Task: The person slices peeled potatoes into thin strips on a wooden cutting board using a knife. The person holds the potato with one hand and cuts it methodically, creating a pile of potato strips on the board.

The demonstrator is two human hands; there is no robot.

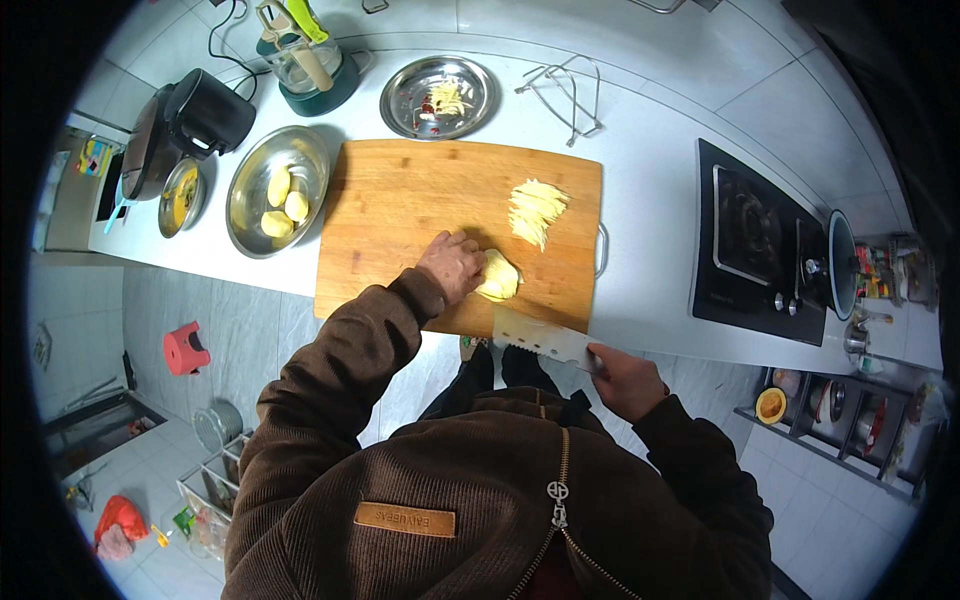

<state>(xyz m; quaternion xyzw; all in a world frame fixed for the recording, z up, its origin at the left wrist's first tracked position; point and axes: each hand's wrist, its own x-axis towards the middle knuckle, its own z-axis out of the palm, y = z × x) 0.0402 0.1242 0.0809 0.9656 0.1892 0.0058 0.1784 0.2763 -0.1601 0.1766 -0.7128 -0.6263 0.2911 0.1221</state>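
My left hand (452, 266) lies low on a wooden cutting board (390, 195), its curled fingers holding the left side of a stack of pale yellow potato slices (498, 276). Its thumb is hidden. In my right hand (628, 381) is the handle of a broad kitchen knife (544, 339) with holes in the blade and a notched edge. The blade points left over the board's front edge, apart from the slices. A pile of potato shreds (538, 212) sits at the board's upper right.
Left of the board, a steel bowl (244, 214) holds three peeled potatoes (278, 186). Behind it stands a steel plate (394, 105) with shreds and red pieces. A wire rack (571, 97) is at the back, a gas hob (716, 296) to the right, a black appliance (206, 112) far left.
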